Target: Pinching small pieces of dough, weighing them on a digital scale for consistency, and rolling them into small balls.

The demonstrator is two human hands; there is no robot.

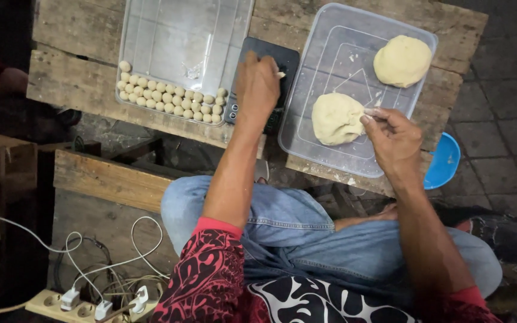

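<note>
We are sitting at a rough wooden tabletop [73, 84] with two clear plastic trays on it and a small dark kitchen scale [264, 66] between them. Our left hand [257, 87] hovers over the scale with its fingertips pinched together on a tiny bit of dough [280, 75], while our right hand [393, 139] reaches into the right tray [330, 158], thumb and fingers closing on the edge of the nearer dough lump [336, 118]. A second, rounder dough lump [402, 60] sits at the far corner of the same tray, well apart from the first. The left tray [186, 36] holds neat rows of small dough balls [172, 98] along its near edge, with the rest of its floor bare. To do this portioning well, we judge it best to pinch off only small amounts from the lump's edge, set each piece squarely on the scale platform without leaning on it, and keep our left hand off the platform while the reading settles. We should add or take away crumbs rather than tearing anew, so the balls match those already lined up. A power strip [79, 302] with white cables lies on the floor by our knee, and a blue bowl [444, 161] peeks out beyond the tabletop's right corner.
</note>
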